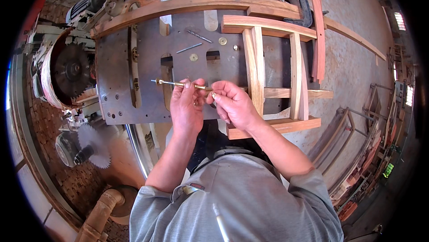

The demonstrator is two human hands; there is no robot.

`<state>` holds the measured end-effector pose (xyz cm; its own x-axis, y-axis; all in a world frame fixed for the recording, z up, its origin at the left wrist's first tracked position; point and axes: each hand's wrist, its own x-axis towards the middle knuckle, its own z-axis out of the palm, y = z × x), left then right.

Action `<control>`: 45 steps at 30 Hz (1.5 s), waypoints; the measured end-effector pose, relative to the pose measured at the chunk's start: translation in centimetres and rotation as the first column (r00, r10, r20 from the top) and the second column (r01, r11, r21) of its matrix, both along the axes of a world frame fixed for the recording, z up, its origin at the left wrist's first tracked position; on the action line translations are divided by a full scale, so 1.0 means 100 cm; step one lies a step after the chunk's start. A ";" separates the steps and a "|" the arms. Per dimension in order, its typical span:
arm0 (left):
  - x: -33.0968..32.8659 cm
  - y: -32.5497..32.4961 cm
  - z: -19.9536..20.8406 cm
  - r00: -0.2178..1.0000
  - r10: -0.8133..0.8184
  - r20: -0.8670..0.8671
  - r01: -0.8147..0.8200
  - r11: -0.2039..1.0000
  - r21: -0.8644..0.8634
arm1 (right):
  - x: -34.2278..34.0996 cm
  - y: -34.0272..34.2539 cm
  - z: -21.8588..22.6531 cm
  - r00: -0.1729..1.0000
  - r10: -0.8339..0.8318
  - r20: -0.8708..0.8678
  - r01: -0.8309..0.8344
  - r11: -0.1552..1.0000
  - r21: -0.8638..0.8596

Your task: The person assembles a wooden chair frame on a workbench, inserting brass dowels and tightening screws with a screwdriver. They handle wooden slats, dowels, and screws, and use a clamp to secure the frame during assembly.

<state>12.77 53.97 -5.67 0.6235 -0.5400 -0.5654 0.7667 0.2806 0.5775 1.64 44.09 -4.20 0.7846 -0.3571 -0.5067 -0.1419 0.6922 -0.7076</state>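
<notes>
Between the thumb and fingers of my left hand (187,104) is a thin metal rod with brass fittings (167,82). It points left over the metal table, with a brass collar near its far tip and a brass sleeve at the end by my fingers. Just right of that sleeve, my right hand (237,107) is closed in a pinch on a small brass-coloured piece (213,95), mostly hidden by the fingers. Beyond my hands lie a twist drill bit (199,36), a plain metal rod (189,48), two brass washers (222,41) and a small shiny round part (236,48).
The slotted metal table (147,63) carries a wooden frame (295,72) at right. A black C-clamp (305,7) grips a long wooden bar (178,5) at the back. Exposed circular saw blades (71,70) stand at left; another blade (94,146) sits lower.
</notes>
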 end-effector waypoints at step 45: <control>0.002 0.001 0.006 0.980 -0.168 0.104 0.157 0.982 0.104 | -0.001 -0.016 -0.006 0.994 -0.095 0.053 0.066 0.919 0.390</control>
